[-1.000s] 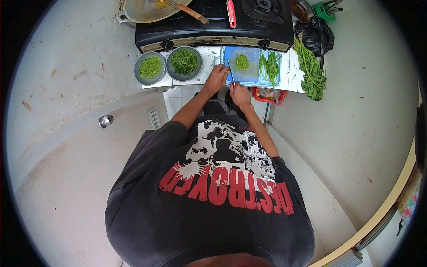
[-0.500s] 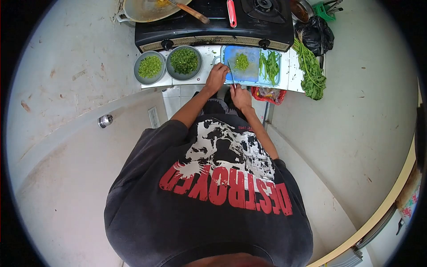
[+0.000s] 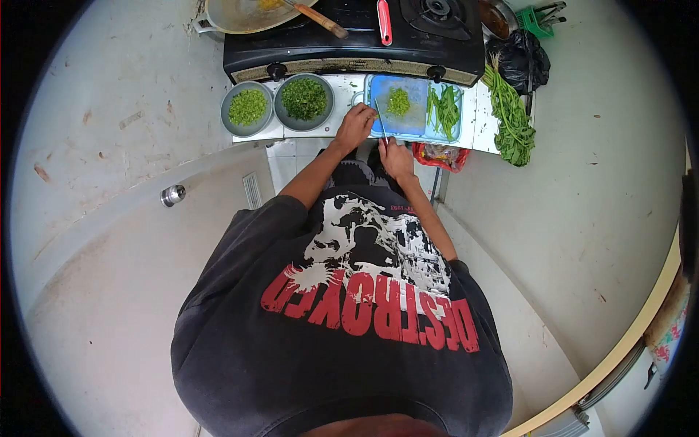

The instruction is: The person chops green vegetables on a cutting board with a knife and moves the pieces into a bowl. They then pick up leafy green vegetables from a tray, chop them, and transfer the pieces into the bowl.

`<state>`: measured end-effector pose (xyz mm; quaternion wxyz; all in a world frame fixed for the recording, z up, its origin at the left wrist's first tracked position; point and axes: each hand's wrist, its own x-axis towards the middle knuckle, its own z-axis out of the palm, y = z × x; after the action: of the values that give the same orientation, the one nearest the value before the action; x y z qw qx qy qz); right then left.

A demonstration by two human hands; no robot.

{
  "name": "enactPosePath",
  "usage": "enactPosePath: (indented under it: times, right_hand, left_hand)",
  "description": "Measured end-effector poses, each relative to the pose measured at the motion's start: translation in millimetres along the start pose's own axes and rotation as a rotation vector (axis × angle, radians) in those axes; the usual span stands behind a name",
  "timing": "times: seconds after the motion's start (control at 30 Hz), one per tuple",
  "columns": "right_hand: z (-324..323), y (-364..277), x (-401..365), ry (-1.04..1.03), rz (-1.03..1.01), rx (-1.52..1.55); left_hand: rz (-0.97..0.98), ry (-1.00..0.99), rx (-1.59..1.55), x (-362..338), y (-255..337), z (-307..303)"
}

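Gripping the likely light, stiff knife (image 3: 381,119) by its handle (image 3: 386,140), the right hand (image 3: 396,157) is closed, the left hand's (image 3: 356,127) hold unclear.

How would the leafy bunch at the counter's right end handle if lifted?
The bunch looks floppy: its leafy end spills past the counter's front edge. Probably light, being slender stems and leaves. Stems may splay, since no tie is visible.

your bare right hand (image 3: 397,159) grips a slim silver-bladed knife (image 3: 381,120) beside your bare left hand (image 3: 354,129); chopped bright-green pieces (image 3: 398,102) lie on a rectangular blue board (image 3: 416,122).
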<state>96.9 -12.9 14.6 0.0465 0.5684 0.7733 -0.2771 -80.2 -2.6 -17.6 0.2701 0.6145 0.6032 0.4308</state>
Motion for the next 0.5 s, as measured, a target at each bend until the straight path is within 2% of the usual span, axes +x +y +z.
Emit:
enactPosePath:
  times: [0.5]
  right_hand:
    - [-13,-11,14,-0.016,-0.002,0.012]
  left_hand:
    - [-0.011,-0.008,0.034,0,2,2]
